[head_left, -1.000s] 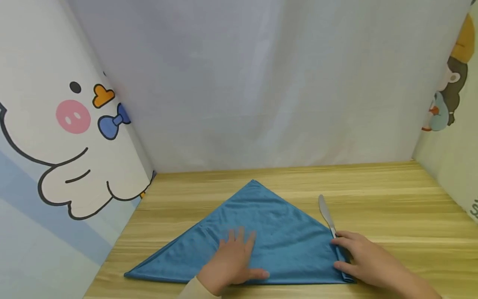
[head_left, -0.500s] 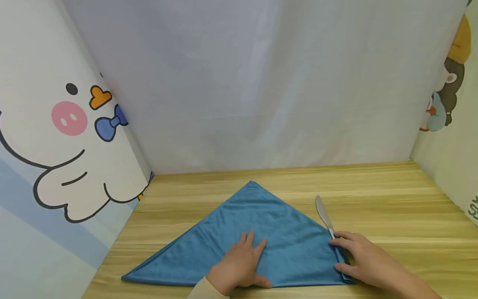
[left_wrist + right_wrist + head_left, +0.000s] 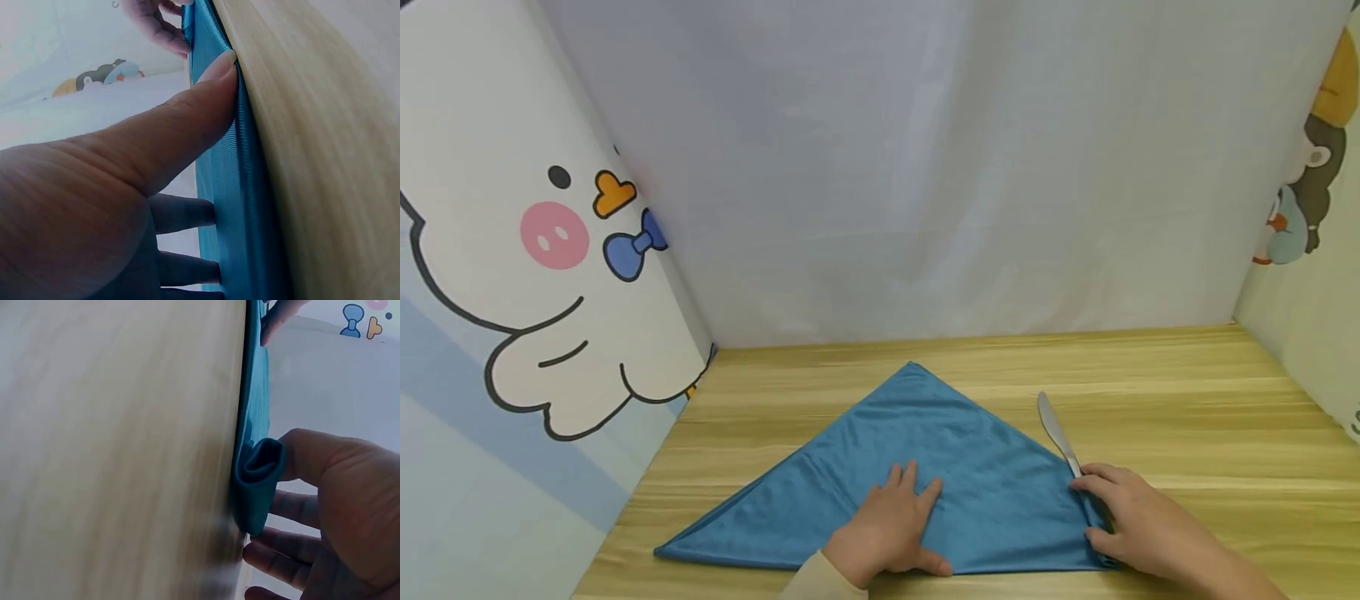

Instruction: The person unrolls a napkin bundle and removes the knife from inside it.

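A blue satiny cloth napkin [image 3: 970,475], folded into a triangle, lies with its long edge toward me and its point away. My left hand [image 3: 887,521] rests on its middle near that edge, fingers spread and thumb along the fold. At the right corner my right hand [image 3: 1138,517] grips the rolled end of the napkin, fingers and thumb on either side. The coiled roll [image 3: 259,481] shows in the right wrist view. A table knife [image 3: 1055,423] juts out of the roll, blade pointing away; its handle is hidden by cloth and hand.
The wood-grain table [image 3: 1210,408] ends at a pale fabric wall [image 3: 880,183] behind. Side panels carry cartoon prints: a white bird [image 3: 542,292] on the left, a dark-haired figure [image 3: 1318,158] on the right.
Since a second ago my left hand has slid right across the napkin and settled. My right hand keeps its grip on the rolled end, which has turned slightly. The head view has shifted a little.
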Available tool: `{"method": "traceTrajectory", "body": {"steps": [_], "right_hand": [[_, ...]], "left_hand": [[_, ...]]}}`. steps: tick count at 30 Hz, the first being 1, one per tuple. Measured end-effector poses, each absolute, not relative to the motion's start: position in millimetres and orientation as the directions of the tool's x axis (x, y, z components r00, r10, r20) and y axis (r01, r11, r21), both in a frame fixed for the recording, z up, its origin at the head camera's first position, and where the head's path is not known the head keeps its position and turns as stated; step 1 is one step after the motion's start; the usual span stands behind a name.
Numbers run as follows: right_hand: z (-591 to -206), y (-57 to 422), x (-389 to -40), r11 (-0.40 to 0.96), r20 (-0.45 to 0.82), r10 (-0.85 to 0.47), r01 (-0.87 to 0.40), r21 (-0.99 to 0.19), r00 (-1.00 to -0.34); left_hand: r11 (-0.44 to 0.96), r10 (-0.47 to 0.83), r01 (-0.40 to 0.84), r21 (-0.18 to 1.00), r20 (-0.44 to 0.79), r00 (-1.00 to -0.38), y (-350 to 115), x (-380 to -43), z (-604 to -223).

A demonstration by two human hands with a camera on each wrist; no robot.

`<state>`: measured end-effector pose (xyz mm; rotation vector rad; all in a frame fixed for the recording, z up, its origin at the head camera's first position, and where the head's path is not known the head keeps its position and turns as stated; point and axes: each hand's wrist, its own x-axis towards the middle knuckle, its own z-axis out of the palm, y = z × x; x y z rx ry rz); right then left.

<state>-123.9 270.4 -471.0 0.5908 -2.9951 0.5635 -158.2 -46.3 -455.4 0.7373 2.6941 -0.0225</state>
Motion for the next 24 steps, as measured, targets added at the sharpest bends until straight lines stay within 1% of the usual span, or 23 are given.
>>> {"method": "traceTrajectory", "body": {"steps": [5,17,24], "right_hand": [[-470.8,268.5,-123.8,0.871,0.094,-0.351,-0.362,-0.333,-0.932],[-466.0,266.4,-125.1,0.892,0.013,-0.291,-0.277,-0.357,-0.957],[-467.6,269.2,-125.3,0.897,0.053,-0.281,-0.282,-0.340,-0.958]], "left_hand": [[0.860,0.498,0.506,0.068,-0.327,-0.803,-46.4,-158.0,-454.9],[0.865,0.488,0.498,0.065,-0.337,-0.805,-45.5,-158.6,-454.8],[0.866,0.490,0.494,0.077,-0.327,-0.808,-46.9,-157.0,-454.1]]}}
